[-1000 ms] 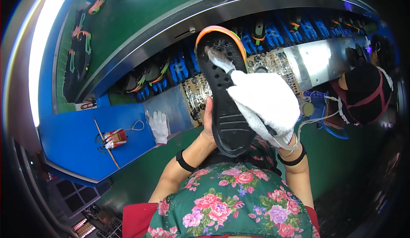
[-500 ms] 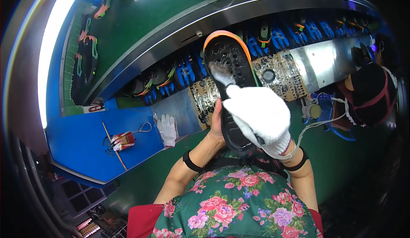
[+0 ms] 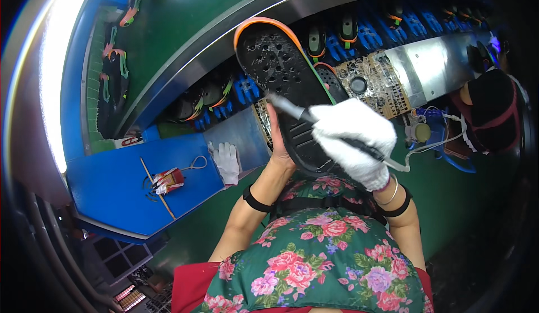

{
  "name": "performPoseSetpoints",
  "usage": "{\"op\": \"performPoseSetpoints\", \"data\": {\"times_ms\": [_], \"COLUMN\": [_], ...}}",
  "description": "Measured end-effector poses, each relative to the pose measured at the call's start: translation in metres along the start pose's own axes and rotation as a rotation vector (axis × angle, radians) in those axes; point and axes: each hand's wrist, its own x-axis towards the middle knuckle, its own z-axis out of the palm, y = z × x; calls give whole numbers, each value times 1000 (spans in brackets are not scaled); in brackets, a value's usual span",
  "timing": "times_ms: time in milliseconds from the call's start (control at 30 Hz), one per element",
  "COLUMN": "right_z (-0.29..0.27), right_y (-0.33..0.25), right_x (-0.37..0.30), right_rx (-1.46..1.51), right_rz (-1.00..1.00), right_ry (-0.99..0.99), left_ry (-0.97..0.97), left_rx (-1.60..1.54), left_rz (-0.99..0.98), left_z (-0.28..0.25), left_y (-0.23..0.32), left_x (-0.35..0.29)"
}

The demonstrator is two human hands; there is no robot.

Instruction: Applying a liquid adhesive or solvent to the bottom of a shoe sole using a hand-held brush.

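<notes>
A black shoe sole [image 3: 289, 88] with an orange and green rim is held tilted in front of me, its holed inner face up and glossy with wet streaks. My bare left hand [image 3: 278, 137] grips its left edge; the thumb shows and the other fingers are hidden beneath. In a white knitted glove, my right hand [image 3: 356, 136] holds a brush [image 3: 292, 108] with a black handle. The bristle tip is at the sole's left edge, just above my left thumb. A thin pale tube runs off by my right wrist.
A blue side table [image 3: 118, 184] at left bears a stick [image 3: 157, 187] and a small red container [image 3: 170, 180]; a spare white glove [image 3: 226, 163] lies beside it. Behind the sole, shoe parts sit on blue racks [image 3: 368, 39]. Another person [image 3: 494, 110] is at right.
The brush has moved from the sole's holed end down toward its left edge by my thumb. The sole's far end has swung left and away, and my right hand has shifted slightly right.
</notes>
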Motion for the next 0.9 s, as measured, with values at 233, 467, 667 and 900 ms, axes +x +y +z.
{"op": "performPoseSetpoints", "data": {"times_ms": [233,467,667,900], "right_z": [22,10,8,13], "right_y": [7,11,5,6], "right_x": [-16,-15,-14,-27], "right_rx": [-190,-150,-7,-146], "right_rz": [-209,-109,-148,-241], "right_ry": [-71,-79,-168,-225], "left_ry": [-284,-259,-369,-451], "left_rx": [-252,-297,-513,-556], "left_rz": [-14,34,-41,20], "left_z": [5,6,-2,14], "left_y": [11,19,26,28], "left_x": [16,28,33,34]}}
